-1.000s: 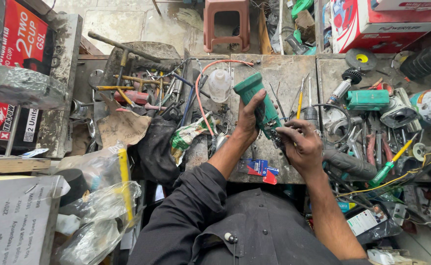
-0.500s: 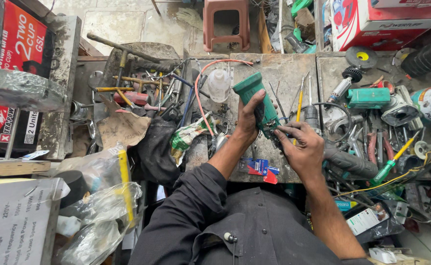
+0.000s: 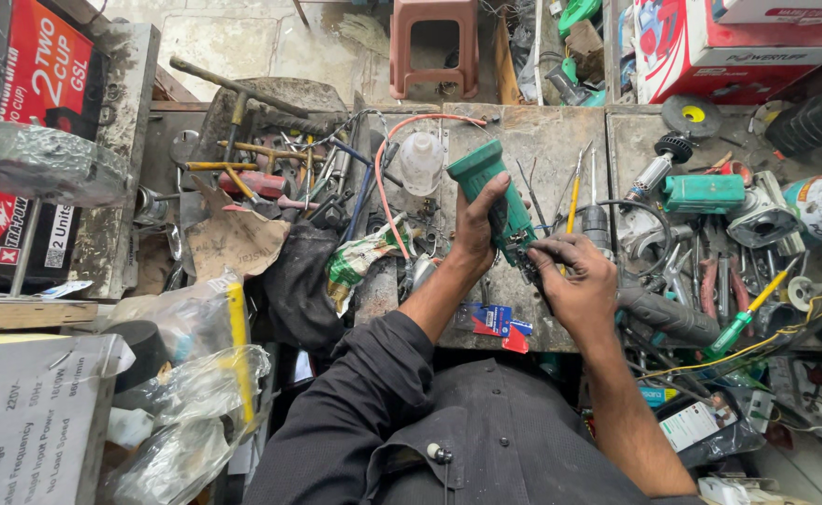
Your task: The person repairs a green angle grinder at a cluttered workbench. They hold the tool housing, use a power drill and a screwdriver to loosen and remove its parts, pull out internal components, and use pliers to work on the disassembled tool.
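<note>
A green power-tool body (image 3: 486, 182) lies tilted over the grimy workbench (image 3: 546, 140). My left hand (image 3: 476, 224) is wrapped around its middle and holds it. My right hand (image 3: 574, 281) pinches at the tool's near end, fingertips on the dark open part there; what is between the fingers is too small to tell. Both forearms reach up from my dark shirt at the bottom of the view.
Screwdrivers (image 3: 574, 201), pliers and metal parts crowd the bench's right side, with a second green tool (image 3: 705, 192). An orange wire (image 3: 387, 178), a small white bottle (image 3: 422, 159) and hammers (image 3: 242, 93) lie at left. A red stool (image 3: 434, 42) stands beyond; boxes and plastic bags line the left.
Almost nothing differs. My right hand's fingers have shifted slightly at the tool's near end; the left hand and the tool stay in place.
</note>
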